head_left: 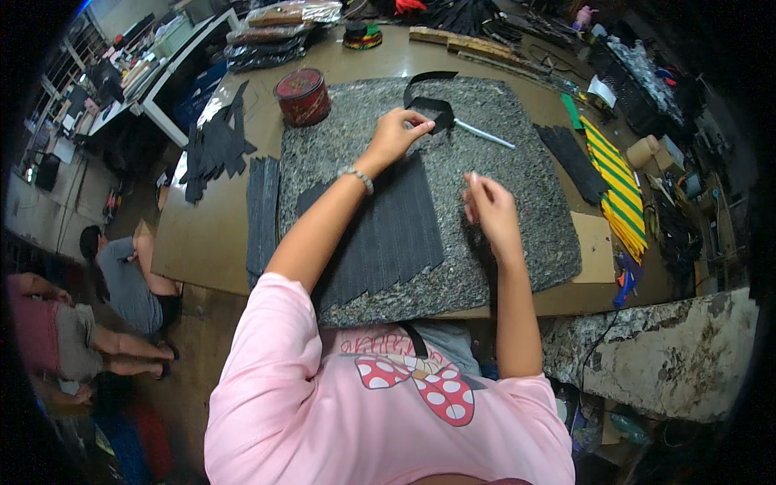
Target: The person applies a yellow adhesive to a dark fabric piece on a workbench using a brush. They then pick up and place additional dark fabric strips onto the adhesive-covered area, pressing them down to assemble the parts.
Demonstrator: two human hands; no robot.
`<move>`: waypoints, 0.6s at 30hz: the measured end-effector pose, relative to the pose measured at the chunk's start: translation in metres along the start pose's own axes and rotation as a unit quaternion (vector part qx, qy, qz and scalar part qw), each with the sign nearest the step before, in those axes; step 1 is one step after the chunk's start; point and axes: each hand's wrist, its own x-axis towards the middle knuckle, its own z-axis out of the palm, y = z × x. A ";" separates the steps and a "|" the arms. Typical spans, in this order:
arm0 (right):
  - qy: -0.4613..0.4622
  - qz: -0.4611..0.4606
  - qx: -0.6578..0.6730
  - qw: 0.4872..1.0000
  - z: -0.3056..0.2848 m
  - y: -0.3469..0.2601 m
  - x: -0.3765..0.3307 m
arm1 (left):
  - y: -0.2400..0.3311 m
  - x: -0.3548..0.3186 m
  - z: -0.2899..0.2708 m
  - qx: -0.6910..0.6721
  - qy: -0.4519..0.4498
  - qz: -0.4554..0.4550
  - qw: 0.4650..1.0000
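Observation:
My left hand point(400, 133) pinches a black strip point(432, 105) above the far part of a speckled grey mat point(517, 194). The strip bends up and back in a loop. Beside it on the mat lies a thin pale stick point(485, 134), its near-left end close to the strip. My right hand point(491, 206) hovers over the mat's right half, fingers loosely curled and apart, with nothing seen in them. Under my left forearm, several black strips point(384, 230) lie side by side in a slanted sheet. A dark red tin point(301, 97) stands at the mat's far-left corner.
More black strips point(218, 145) lie left of the mat, with a stack point(261, 218) along its edge. To the right are black strips point(571, 162), yellow-green striped strips point(616, 190) and a blue glue gun point(626, 279). Plastic-wrapped packs point(271, 36) sit far left. Two people are at the left.

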 end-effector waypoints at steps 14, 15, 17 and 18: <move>-0.013 0.047 0.209 0.977 0.004 0.014 0.039 | 0.014 -0.019 0.032 -0.434 -0.143 -0.346 0.819; -0.032 0.035 0.189 0.981 0.000 0.013 0.033 | 0.007 -0.007 0.040 -0.467 -0.136 -0.360 0.797; -0.034 0.058 0.176 0.982 -0.002 0.012 0.023 | -0.010 0.020 0.049 -0.562 -0.119 -0.343 0.743; -0.011 0.056 0.178 0.982 -0.002 0.013 0.019 | -0.019 0.033 0.051 -0.561 -0.112 -0.350 0.742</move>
